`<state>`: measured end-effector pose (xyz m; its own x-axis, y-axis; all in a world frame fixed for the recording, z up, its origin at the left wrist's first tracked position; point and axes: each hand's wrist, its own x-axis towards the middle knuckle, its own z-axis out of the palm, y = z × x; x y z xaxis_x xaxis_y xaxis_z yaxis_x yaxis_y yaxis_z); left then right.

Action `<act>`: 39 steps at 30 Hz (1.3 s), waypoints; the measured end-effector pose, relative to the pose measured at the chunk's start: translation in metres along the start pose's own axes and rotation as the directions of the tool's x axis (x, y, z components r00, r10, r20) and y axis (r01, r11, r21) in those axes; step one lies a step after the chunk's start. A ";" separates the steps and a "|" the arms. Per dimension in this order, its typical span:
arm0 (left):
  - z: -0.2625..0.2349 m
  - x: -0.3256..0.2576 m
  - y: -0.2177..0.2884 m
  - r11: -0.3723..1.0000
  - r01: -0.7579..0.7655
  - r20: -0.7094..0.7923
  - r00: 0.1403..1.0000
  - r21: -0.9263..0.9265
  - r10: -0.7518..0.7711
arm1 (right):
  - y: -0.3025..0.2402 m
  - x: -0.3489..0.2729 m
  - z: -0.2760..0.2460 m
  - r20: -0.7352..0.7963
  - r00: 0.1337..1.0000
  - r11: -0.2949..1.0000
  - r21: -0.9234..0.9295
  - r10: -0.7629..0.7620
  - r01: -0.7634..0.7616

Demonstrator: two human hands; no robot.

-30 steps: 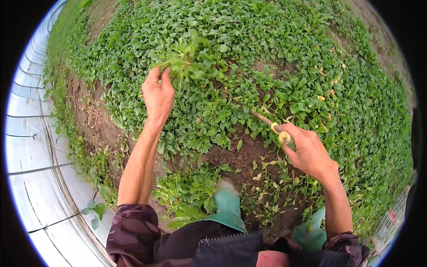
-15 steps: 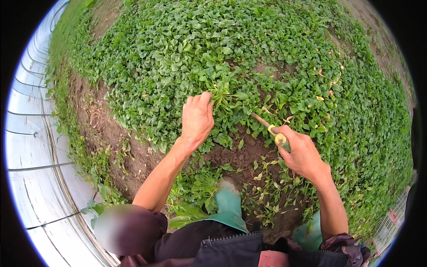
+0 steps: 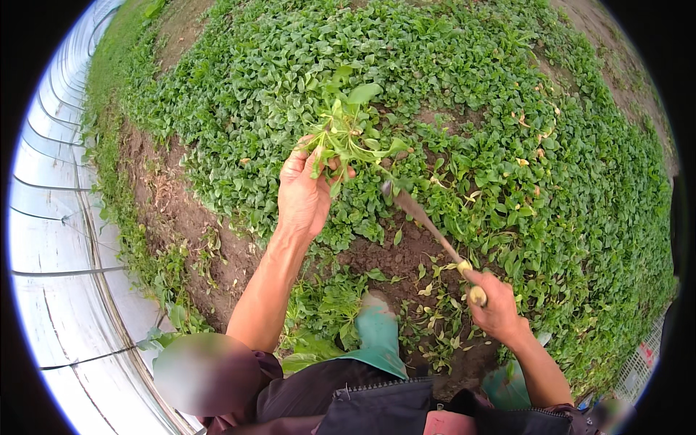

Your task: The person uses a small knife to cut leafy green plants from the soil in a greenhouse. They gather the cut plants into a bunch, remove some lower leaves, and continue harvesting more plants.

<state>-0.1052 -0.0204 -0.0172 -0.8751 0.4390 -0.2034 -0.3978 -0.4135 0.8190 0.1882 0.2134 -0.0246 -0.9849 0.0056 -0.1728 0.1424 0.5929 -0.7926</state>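
A: Nearest item?
B: A green boot [image 3: 378, 326], with loose leaves [image 3: 437, 326] on the soil [image 3: 399, 252] beside it.
A: Right hand [image 3: 495, 308]?
B: Wrapped around the handle of a tool [image 3: 437, 234], its shaft slanting away up-left.
A: Left hand [image 3: 304, 197]?
B: Grasping a leafy plant [image 3: 348, 138], raised over the green bed [image 3: 464, 65].
A: Does the blade touch it?
B: Blade blurred; apparently near the plant's stems, contact unconfirmed.

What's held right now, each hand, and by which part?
Left hand: uprooted-looking leafy plant, by its near side; leaves hide the exact grip. Right hand: long-shafted tool, by its handle end.
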 end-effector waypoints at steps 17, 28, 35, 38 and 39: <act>0.028 -0.051 -0.047 0.897 0.443 0.217 0.875 -0.003 -0.432 | -0.039 0.043 -0.024 -0.361 0.923 0.961 0.182 -0.131 0.208; 0.045 -0.070 -0.044 0.828 0.560 0.242 0.808 -0.034 -0.537 | -0.064 0.107 -0.034 -0.257 0.966 0.954 0.295 0.017 0.061; 0.043 -0.069 -0.051 0.850 0.526 0.237 0.827 -0.011 -0.509 | -0.063 0.101 -0.027 -0.209 0.949 0.818 0.570 0.235 -0.077; 0.032 -0.068 -0.057 0.848 0.529 0.141 0.842 -0.035 -0.520 | -0.059 0.096 -0.027 -0.226 0.939 0.461 0.883 0.258 0.086; 0.030 -0.068 -0.059 0.846 0.532 0.095 0.845 -0.042 -0.526 | -0.057 0.093 -0.029 -0.218 0.948 0.332 0.934 0.230 0.134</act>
<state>-0.0141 -0.0017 -0.0352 -0.5040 0.6645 -0.5518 -0.8134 -0.1502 0.5620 0.0859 0.2037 0.0214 -0.9228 0.3172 -0.2186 0.0065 -0.5546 -0.8321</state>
